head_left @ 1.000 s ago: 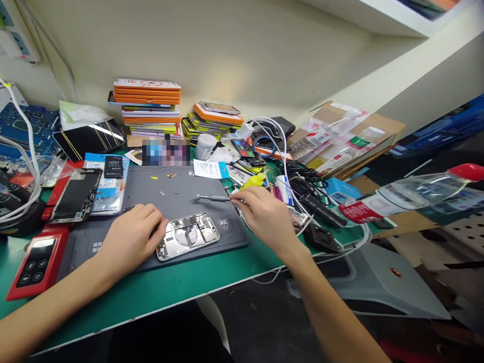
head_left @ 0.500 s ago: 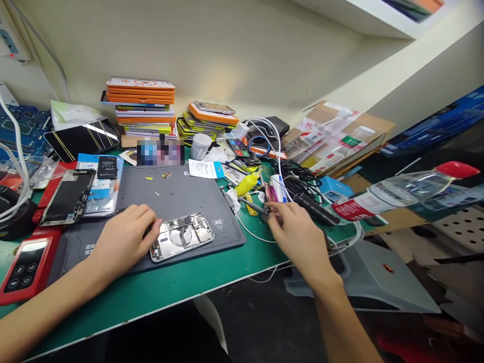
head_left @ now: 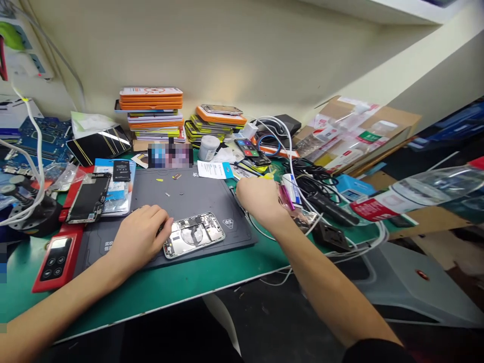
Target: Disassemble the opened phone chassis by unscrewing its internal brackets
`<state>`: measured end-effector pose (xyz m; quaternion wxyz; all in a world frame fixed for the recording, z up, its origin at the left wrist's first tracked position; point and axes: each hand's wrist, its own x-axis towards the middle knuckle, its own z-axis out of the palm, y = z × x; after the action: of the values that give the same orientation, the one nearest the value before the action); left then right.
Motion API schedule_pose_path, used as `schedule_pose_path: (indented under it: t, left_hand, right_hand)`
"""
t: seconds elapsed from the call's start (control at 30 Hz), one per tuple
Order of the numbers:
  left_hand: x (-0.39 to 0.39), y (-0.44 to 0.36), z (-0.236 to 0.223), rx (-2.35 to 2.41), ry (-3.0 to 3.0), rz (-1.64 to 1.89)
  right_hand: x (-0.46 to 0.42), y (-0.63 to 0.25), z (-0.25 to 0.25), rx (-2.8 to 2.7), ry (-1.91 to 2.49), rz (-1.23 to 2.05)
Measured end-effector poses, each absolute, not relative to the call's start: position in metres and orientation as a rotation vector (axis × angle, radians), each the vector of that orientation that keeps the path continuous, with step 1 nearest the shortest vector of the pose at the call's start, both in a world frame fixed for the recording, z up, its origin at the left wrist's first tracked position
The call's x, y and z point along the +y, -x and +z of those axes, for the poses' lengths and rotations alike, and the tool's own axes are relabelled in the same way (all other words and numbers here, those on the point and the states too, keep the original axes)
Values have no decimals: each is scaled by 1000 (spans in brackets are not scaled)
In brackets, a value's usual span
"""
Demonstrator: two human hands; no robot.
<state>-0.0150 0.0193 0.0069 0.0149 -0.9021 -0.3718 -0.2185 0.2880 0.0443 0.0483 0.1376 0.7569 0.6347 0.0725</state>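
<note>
An opened phone (head_left: 194,235) with its inner parts bare lies on the grey work mat (head_left: 204,189). My left hand (head_left: 141,232) rests on the mat at the phone's left end, fingers curled and thumb beside the frame; anything inside the curl is hidden. Over the mat's right edge, my right hand (head_left: 260,199) is closed, knuckles up, among small tools and cables. Its fingertips are out of sight, and so is whatever they may hold. Tiny loose parts, including a yellow scrap (head_left: 159,180), lie on the mat.
On the left are a detached phone screen (head_left: 87,197), a battery (head_left: 121,171) and a red device with buttons (head_left: 57,262). Stacked orange cases (head_left: 151,101) stand behind. To the right lie black cables (head_left: 308,176), a plastic bottle (head_left: 412,194) and a cardboard box (head_left: 401,123).
My right hand has moved left to the mat's edge and turned knuckles up, covering the tools there. My left hand and the phone keep their places; the view has shifted left.
</note>
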Motion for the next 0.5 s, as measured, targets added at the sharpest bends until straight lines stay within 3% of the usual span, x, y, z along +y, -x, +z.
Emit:
schedule_pose_path:
  t: [0.5]
  left_hand:
    - [17,13,6,-1104,2791,-692]
  right_hand:
    - [54,-288,44,1759,-2373,291]
